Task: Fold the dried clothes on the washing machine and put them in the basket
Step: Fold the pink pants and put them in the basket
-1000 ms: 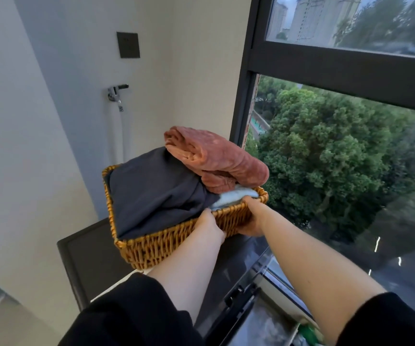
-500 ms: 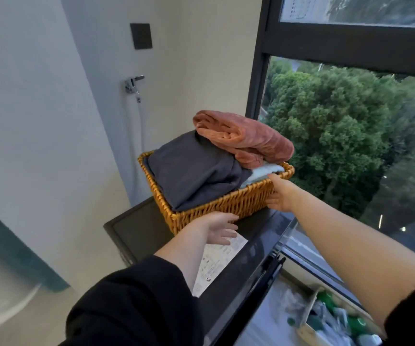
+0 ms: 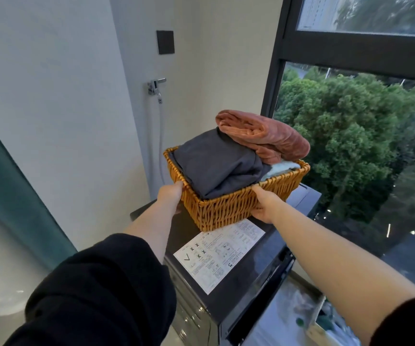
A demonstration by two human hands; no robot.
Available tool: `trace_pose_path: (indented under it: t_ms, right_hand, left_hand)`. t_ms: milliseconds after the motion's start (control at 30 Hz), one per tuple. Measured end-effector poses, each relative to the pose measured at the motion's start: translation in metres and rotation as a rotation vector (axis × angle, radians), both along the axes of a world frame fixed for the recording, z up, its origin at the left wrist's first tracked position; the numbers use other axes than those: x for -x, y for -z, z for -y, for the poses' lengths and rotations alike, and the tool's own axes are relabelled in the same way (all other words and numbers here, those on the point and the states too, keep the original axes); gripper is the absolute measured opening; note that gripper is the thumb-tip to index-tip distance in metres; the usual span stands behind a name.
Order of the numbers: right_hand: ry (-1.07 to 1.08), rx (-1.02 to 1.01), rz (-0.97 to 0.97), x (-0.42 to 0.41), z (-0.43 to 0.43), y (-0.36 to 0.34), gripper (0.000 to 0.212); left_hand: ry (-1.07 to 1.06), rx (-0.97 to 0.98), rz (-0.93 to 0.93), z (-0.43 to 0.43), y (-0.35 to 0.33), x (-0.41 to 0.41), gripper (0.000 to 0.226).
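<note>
Clothes [image 3: 216, 163] in basket [image 3: 228, 208] on washer [image 3: 263, 248]

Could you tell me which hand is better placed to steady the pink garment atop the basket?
Probably the right hand: it grips the basket rim nearer the pink garment; the left hand grips the opposite side.

Blk sleeves [image 3: 96, 290] — forearms [image 3: 338, 258] bare
</note>
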State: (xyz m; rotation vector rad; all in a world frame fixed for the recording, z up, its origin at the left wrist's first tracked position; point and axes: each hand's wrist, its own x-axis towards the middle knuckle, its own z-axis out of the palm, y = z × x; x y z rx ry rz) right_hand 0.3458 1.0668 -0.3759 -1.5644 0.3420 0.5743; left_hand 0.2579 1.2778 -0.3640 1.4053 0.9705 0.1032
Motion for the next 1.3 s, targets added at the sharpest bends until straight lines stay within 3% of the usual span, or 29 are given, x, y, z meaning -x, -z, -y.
trace_pose_path:
  t_ms: [133, 267, 467, 633, 733, 800, 933, 1000, 1100, 1300]
  right_hand:
    - [0.010, -0.001, -0.018, 0.001, -0.001, 0.006, 0.054]
    - [0.019, -0.031, -0.043, 0.000, -0.001, 0.010, 0.059]
    - [0.086, 0.026, -0.003, -0.003, 0.000, 0.009, 0.054]
    - [0.128, 0.147, 0.018, -0.006, 0.023, 0.004, 0.056]
    - [0.137, 0.171, 0.019, -0.006, 0.033, 0.001, 0.060]
    - [0.112, 0.185, 0.024, -0.004, 0.037, -0.001, 0.061]
    - [0.108, 0.148, 0.034, -0.003, 0.038, 0.003, 0.063]
    - [0.118, 0.126, 0.042, -0.005, 0.038, 0.003, 0.063]
    - [0.124, 0.164, 0.075, -0.007, 0.040, 0.004, 0.061]
    - [0.123, 0.232, 0.184, -0.012, 0.047, 0.011, 0.049]
  left_hand:
    - [0.031, 0.022, 0.049, 0.000, 0.000, -0.004, 0.037]
    - [0.088, -0.136, 0.052, -0.004, 0.002, -0.003, 0.006]
    - [0.212, -0.333, 0.079, -0.001, 0.002, 0.005, 0.019]
    - [0.343, -0.305, 0.090, 0.025, 0.005, 0.018, 0.021]
    - [0.559, -0.335, 0.086, 0.029, -0.002, 0.025, 0.022]
    - [0.688, -0.500, 0.111, 0.021, -0.011, 0.028, 0.024]
    - [0.784, -1.300, 0.129, 0.005, -0.020, 0.030, 0.024]
    - [0.932, -1.560, 0.107, 0.007, -0.015, 0.030, 0.029]
    - [0.975, -1.651, 0.112, 0.013, -0.007, 0.032, 0.027]
    - [0.876, -1.622, 0.137, 0.028, 0.003, 0.028, 0.019]
